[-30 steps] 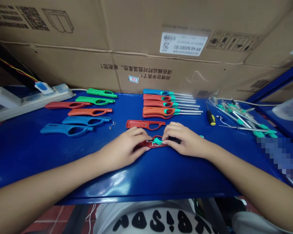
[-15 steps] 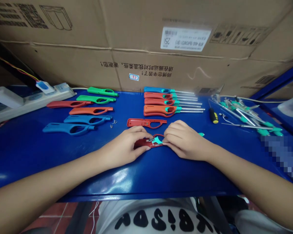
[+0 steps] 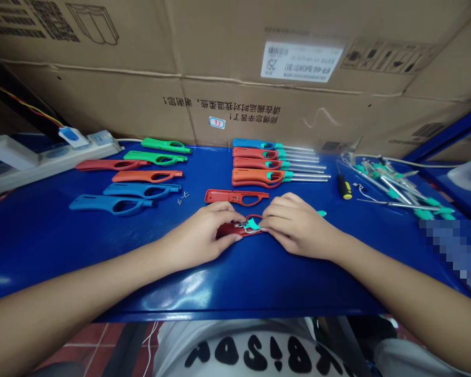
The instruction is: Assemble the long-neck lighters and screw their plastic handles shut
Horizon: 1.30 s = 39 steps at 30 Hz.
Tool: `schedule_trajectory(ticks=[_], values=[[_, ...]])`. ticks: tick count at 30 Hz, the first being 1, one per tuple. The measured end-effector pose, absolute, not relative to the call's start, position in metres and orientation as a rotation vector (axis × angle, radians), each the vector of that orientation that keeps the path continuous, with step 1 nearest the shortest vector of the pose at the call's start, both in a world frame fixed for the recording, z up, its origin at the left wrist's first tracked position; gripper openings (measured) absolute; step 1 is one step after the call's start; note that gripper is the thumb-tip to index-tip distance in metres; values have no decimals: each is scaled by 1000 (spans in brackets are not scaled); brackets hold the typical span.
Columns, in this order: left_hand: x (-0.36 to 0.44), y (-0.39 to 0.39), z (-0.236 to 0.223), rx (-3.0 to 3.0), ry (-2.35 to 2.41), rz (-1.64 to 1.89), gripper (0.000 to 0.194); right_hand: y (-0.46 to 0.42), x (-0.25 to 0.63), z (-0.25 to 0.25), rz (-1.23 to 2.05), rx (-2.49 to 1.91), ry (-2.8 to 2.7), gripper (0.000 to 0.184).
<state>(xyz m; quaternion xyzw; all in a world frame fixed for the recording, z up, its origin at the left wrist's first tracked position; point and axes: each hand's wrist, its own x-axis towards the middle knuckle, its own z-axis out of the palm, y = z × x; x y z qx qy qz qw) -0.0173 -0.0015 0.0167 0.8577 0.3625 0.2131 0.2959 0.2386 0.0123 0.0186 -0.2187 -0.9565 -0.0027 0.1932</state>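
My left hand [image 3: 206, 233] is closed around the rear end of a red lighter shell half [image 3: 230, 230], which lies on the blue table. Inside the shell sit a teal trigger [image 3: 252, 225] and thin white wires. My right hand [image 3: 294, 226] pinches at the front end of the same shell, beside the trigger; its fingertips hide what exactly they grip. A teal tip [image 3: 322, 213] shows just beyond the right hand. Right behind the hands lies a second red shell half [image 3: 237, 197], its hollow side up.
Assembled lighters [image 3: 257, 177] with metal tubes are stacked behind. Coloured shells [image 3: 112, 204] and small screws [image 3: 183, 198] lie left, near a power strip [image 3: 51, 159]. A screwdriver [image 3: 343, 187] and a pile of tube parts [image 3: 400, 191] lie right. A cardboard box [image 3: 220, 84] stands at the back.
The right-hand fingers have drawn closer together by the trigger, and more of the teal part shows. The left hand keeps its hold on the red shell. The view has shifted slightly.
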Motion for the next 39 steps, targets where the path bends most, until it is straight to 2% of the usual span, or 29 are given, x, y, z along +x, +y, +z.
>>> schedule_trajectory(ticks=[6,20,32,39], values=[[-17,-1,19,2305,965,552,23,13,238,20,-174,-534,-2719,21],[-17,-4,16,2378,960,597,21,10,238,20,-151,-603,-2742,19],[-17,-13,19,2634,975,417,41,8,238,22,-61,-661,-2748,26],[-17,-12,19,2685,924,397,41,9,238,20,0,-695,-2758,25]])
